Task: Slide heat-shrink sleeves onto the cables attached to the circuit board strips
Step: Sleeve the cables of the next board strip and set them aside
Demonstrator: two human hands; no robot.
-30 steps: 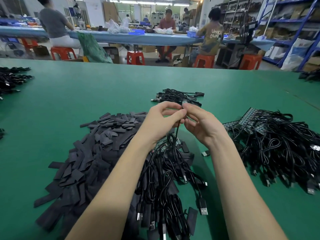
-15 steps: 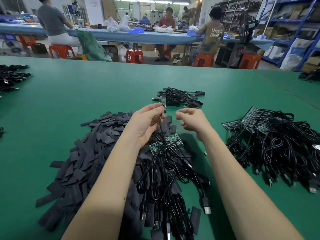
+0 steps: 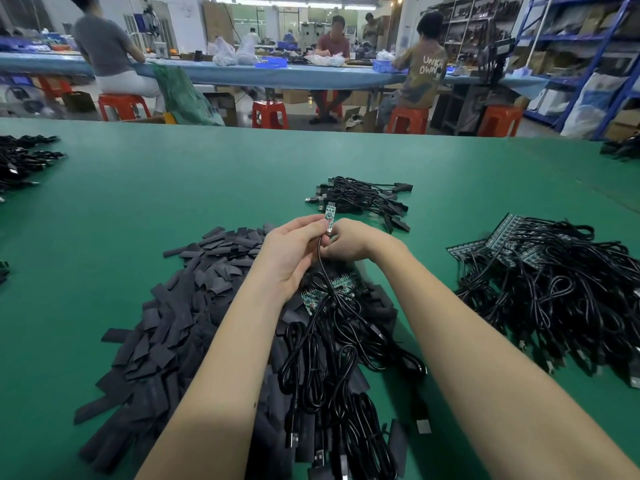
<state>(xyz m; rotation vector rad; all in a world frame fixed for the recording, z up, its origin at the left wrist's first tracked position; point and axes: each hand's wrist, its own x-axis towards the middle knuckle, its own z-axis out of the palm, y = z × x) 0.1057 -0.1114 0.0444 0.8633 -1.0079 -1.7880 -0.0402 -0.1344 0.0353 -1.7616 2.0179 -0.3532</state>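
Observation:
My left hand [image 3: 289, 252] pinches a small green circuit board strip [image 3: 329, 216] at its lower end, board pointing up and away. Its black cable [image 3: 323, 271] hangs down from my fingers into the heap of black USB cables [image 3: 332, 368] in front of me. My right hand [image 3: 351, 239] is against the left, fingers curled at the base of the board; what they pinch is hidden. A wide pile of flat black heat-shrink sleeves [image 3: 173, 306] lies to the left under my left forearm. More green board strips [image 3: 329, 289] lie on the heap.
A second heap of cables with board strips [image 3: 547, 282] lies at the right. A small bundle of black cables [image 3: 363, 199] sits just beyond my hands. More cables [image 3: 24, 161] lie at the far left edge. People sit on red stools at a blue bench behind the green table [image 3: 173, 188].
My hands parted half a second ago, the left holding the board alone. The right hand has since come back against the left at the board's base.

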